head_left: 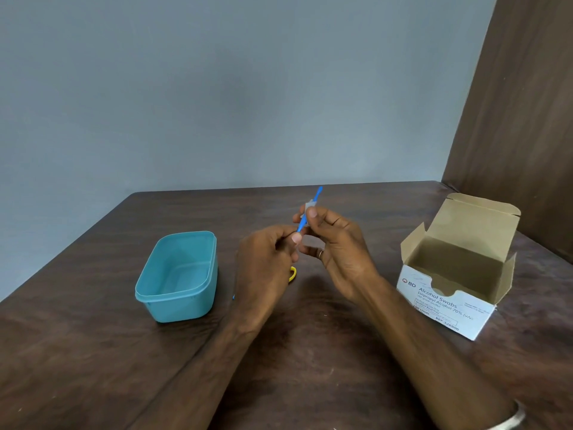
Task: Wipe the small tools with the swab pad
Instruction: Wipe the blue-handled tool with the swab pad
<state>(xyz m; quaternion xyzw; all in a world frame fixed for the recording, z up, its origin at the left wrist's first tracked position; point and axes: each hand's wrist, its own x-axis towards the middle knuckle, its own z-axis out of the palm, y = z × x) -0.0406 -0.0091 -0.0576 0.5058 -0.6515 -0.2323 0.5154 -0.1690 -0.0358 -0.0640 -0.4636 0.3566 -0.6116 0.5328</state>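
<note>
A thin blue tool (pixel 318 193) points up and away above the middle of the table. My left hand (pixel 266 268) pinches its lower end between thumb and fingers. My right hand (pixel 335 252) pinches a small white swab pad (pixel 309 207) around the tool's shaft, just above the left hand. Beneath my left hand a yellow tool (pixel 293 273) lies on the table, mostly hidden, and a bit of another blue tool (pixel 233 296) shows by my left wrist.
An open teal plastic container (pixel 178 276) stands left of my hands on the dark wooden table (pixel 310 352). An open white alcohol swab box (pixel 459 268) sits to the right. A grey wall runs behind and a brown panel (pixel 521 119) stands at the right.
</note>
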